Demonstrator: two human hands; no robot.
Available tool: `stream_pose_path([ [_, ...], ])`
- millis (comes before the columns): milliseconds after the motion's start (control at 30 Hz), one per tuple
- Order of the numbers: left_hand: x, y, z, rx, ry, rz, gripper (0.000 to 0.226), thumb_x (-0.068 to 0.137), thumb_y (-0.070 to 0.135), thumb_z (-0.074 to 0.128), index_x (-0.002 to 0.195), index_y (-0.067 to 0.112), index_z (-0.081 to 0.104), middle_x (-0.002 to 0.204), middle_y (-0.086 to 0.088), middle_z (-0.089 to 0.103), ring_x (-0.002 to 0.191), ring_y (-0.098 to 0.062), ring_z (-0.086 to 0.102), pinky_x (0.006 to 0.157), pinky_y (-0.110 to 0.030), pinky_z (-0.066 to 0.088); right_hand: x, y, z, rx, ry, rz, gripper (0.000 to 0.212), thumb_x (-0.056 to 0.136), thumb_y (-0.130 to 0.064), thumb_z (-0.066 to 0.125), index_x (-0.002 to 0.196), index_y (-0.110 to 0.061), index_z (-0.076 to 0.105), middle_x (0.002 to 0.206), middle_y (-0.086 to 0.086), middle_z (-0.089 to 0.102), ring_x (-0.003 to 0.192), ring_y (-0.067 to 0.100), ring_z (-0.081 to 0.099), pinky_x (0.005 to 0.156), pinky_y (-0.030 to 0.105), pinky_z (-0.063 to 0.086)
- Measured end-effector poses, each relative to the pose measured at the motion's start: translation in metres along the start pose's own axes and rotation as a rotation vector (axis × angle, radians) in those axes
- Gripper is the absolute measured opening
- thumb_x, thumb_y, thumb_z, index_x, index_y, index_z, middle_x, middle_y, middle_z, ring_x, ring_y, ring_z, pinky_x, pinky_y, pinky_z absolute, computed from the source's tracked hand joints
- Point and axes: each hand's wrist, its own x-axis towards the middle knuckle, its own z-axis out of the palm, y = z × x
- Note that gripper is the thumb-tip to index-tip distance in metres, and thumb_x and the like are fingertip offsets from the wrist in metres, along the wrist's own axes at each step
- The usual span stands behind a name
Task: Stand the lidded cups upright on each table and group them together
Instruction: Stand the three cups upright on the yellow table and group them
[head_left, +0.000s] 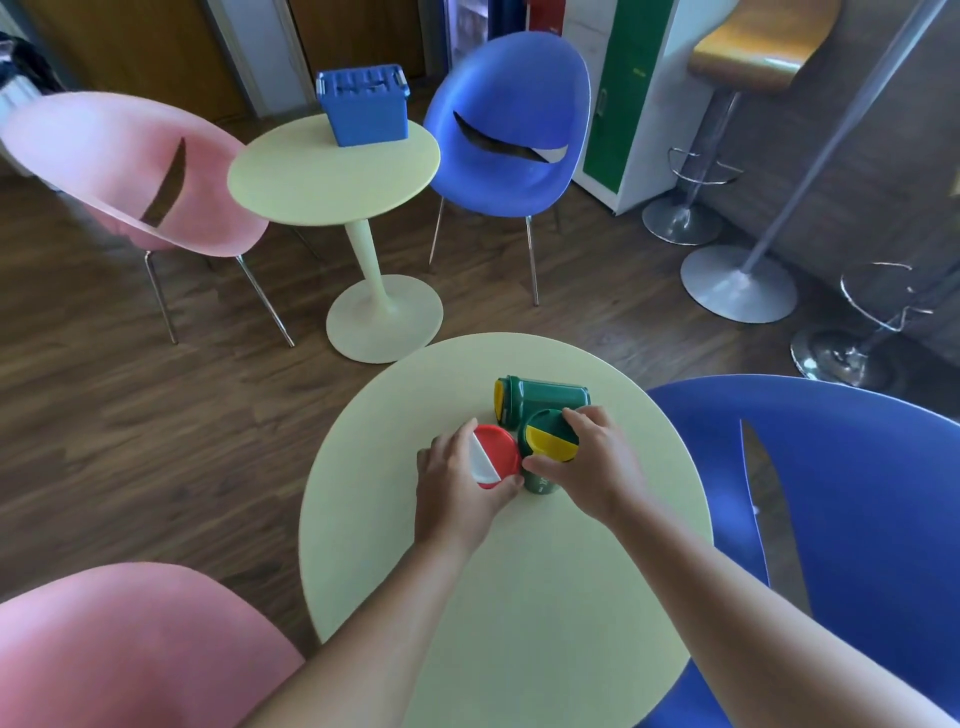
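Three lidded cups sit on the near round yellow table (519, 597). A cup with a red and white lid (496, 453) stands upright, and my left hand (460, 488) wraps around it. Touching it on the right, a green cup with a green and yellow lid (550, 435) stands upright with my right hand (597, 467) closed around its side. Just behind them a second green cup (545, 397) lies on its side, its yellow lid facing left.
A second yellow table (311, 176) farther back carries a blue basket (363, 106). Pink chairs (130, 171) stand at the left, blue chairs (514, 130) at the right. Chrome bar stools (727, 119) line the right wall.
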Motion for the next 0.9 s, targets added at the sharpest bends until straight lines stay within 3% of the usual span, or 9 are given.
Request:
stream_pose_path([
  [267,0.006,-0.006,0.001,-0.017,-0.021,-0.004,0.098,0.067,0.063,0.079,0.152,0.031,0.042,0.138,0.005,0.056,0.124,-0.018,0.044,0.088,-0.03,0.045,0.045,-0.02,-0.038,-0.09,-0.099,-0.044,0.092,0.077,-0.073,0.071,0.15,-0.021,0.051,0.148,0.002,0.054,0.133,0.024,0.053,0.103,0.036,0.046],
  [433,0.007,-0.011,0.007,-0.022,0.042,0.018,0.098,0.064,0.063,0.079,0.15,0.033,0.044,0.14,0.01,0.055,0.124,-0.013,0.043,0.092,-0.029,0.05,0.128,-0.057,-0.048,-0.41,-0.381,-0.169,0.089,0.078,-0.061,0.079,0.153,-0.025,0.047,0.152,0.005,0.053,0.136,0.03,0.052,0.106,0.039,0.047],
  [633,0.008,-0.018,0.011,-0.019,0.064,0.062,0.098,0.064,0.067,0.075,0.151,0.034,0.043,0.141,0.013,0.053,0.121,-0.011,0.042,0.092,-0.029,0.051,0.185,-0.08,-0.004,-0.678,-0.72,-0.183,0.113,0.058,-0.065,0.088,0.155,-0.034,0.039,0.156,0.0,0.05,0.138,0.032,0.052,0.111,0.05,0.046],
  [900,0.007,-0.019,0.012,-0.007,0.064,0.087,0.1,0.063,0.07,0.071,0.151,0.034,0.042,0.141,0.014,0.051,0.123,-0.01,0.042,0.092,-0.029,0.054,0.191,-0.074,0.015,-0.709,-0.742,-0.217,0.105,0.066,-0.058,0.089,0.155,-0.029,0.043,0.156,0.004,0.049,0.137,0.034,0.049,0.11,0.046,0.045],
])
